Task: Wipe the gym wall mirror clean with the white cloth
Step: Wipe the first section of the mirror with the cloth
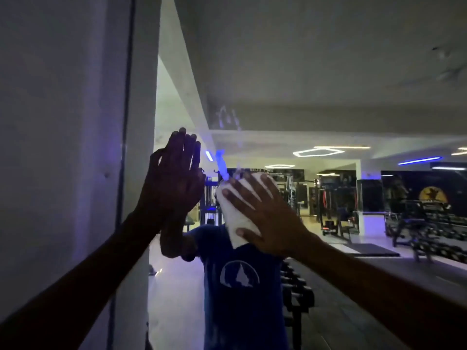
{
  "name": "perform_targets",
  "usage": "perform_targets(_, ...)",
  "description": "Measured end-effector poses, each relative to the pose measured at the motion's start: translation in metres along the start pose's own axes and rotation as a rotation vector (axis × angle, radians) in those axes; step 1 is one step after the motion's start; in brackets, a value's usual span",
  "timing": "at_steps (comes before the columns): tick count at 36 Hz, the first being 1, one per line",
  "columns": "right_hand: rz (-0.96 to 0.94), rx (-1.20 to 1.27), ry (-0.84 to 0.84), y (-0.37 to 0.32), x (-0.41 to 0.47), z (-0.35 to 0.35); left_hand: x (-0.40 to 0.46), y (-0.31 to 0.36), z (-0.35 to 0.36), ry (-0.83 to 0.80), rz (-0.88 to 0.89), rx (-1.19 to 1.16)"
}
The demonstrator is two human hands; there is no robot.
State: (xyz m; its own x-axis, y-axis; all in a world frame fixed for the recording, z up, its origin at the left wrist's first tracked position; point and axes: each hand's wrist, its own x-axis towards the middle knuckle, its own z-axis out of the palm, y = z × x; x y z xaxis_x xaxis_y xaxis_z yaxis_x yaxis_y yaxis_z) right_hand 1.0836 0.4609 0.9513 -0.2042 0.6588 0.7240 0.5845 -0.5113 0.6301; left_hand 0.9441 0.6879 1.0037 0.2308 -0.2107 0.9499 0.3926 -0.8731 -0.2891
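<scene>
Head view, mirror: the gym wall mirror fills the centre and right of the frame, upright, its left edge running down beside a pale wall panel; it reflects the gym floor, ceiling lights and the person's blue shirt.
Head view, cloth: the white cloth lies flat against the glass at about head height, its long axis running steeply, upper right to lower left; its lower corner hangs free below the thumb.
Head view, right hand: the right hand is spread over the cloth with straight fingers, pressing it to the mirror; fingers point up and left; nothing is clenched.
Head view, left hand: the left hand is flat and released, fingers straight and pointing up, palm toward the glass near the mirror's left edge; it holds nothing; whether it touches the glass I cannot tell for certain, though its reflection meets it closely.
Head view, smear: faint streaks show on the glass above and a little left of the cloth.
Key relation: the cloth is under the right hand, just right of the left; the streaks lie straight up from it, so the next stroke likely goes upward, led by the right hand.
</scene>
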Motion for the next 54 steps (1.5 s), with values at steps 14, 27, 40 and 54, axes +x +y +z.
perform_targets(14, 0.405, -0.058, 0.1, -0.006, 0.061, -0.004, -0.002, -0.011, 0.028, 0.066, 0.02, -0.105)
perform_targets(27, 0.728, -0.161, 0.067, 0.133, -0.095, -0.052, 0.001, -0.004, 0.009, 0.096, 0.053, -0.013)
perform_targets(40, 0.304, -0.112, 0.005, 0.137, -0.118, -0.039, 0.007, 0.077, 0.034, 0.033, 0.133, -0.125)
perform_targets(54, 0.216, -0.076, 0.103, 0.076, 0.027, -0.026, 0.051, 0.025, -0.04, 0.092, 0.195, -0.23)
